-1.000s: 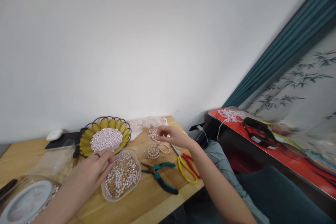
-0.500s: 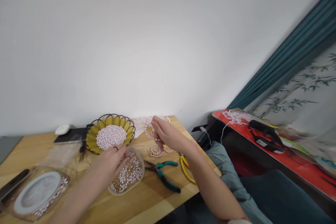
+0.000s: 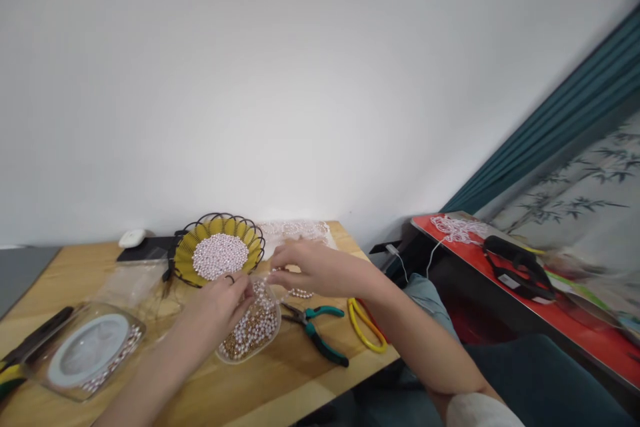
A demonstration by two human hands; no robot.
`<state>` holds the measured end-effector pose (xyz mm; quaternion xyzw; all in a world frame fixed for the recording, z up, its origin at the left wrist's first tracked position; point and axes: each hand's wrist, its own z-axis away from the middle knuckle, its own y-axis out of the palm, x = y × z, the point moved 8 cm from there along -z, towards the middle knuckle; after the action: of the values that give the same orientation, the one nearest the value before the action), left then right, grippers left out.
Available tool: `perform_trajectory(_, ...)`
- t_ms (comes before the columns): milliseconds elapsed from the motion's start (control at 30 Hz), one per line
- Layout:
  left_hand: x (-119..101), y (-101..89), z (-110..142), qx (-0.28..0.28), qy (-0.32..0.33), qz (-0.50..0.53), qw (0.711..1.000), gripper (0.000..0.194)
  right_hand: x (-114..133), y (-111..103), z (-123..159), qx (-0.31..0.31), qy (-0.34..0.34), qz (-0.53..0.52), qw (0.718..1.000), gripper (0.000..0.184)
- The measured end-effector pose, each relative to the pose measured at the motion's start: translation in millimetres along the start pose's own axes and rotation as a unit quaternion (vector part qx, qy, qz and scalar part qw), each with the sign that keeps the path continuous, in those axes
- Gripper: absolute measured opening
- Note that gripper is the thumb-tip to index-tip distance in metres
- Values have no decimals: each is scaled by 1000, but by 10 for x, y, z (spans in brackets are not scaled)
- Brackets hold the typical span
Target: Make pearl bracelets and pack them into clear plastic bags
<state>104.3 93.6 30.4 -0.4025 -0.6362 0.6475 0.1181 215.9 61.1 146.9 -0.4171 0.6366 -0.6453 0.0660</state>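
My left hand [image 3: 225,303], with a dark ring, is held over the left side of a clear tub [image 3: 275,333] of mixed white and gold beads [image 3: 255,327]. Its fingers are pinched together, and what they hold is too small to make out. Close by on the right, my right hand [image 3: 305,268] reaches leftward over the tub's far corner. Thumb and fingers come together at the tips, near some pale beads, but what they grip is unclear. A strand of pearly beads [image 3: 301,293] lies partly hidden under this hand.
Behind the tub stands a yellow and black wire basket [image 3: 183,257] of pale beads. Teal-handled pliers [image 3: 315,333] and a yellow-handled tool [image 3: 365,327] lie right. A lidded box [image 3: 90,353] sits left. Farther right is a red table [image 3: 480,253] with a white cord bundle [image 3: 457,229].
My right hand has come down and left, close to my left hand, covering more of the bead strand. My left hand stays by the tub. The whole view has shifted slightly.
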Motion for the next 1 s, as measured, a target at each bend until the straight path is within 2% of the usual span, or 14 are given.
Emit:
perform_trajectory(200, 11, -39, 49, -10, 3, 15, 1000, 19, -63, 284, -97, 25, 79, -51, 995, 30)
perform_trajectory(367, -31, -20, 105, -6, 47, 35, 998, 17, -218, 343, -146, -14, 104, -11, 994, 35)
perform_trajectory(500, -43, -20, 178, -13, 80, 59, 995, 18, -213, 357, -148, -11, 96, -13, 995, 34)
perform_trajectory(733, -4, -135, 258, -47, 95, 65, 992, 19, -71, 446, -151, 89, 68, 51, 992, 15)
perform_trajectory(900, 19, -113, 285, -69, 104, 66, 990, 21, -60, 431, -132, 82, 82, 109, 987, 18)
perform_trajectory(1000, 34, -102, 300, -79, 105, 66, 989, 20, 3, 469, -124, 86, 42, 101, 990, 17)
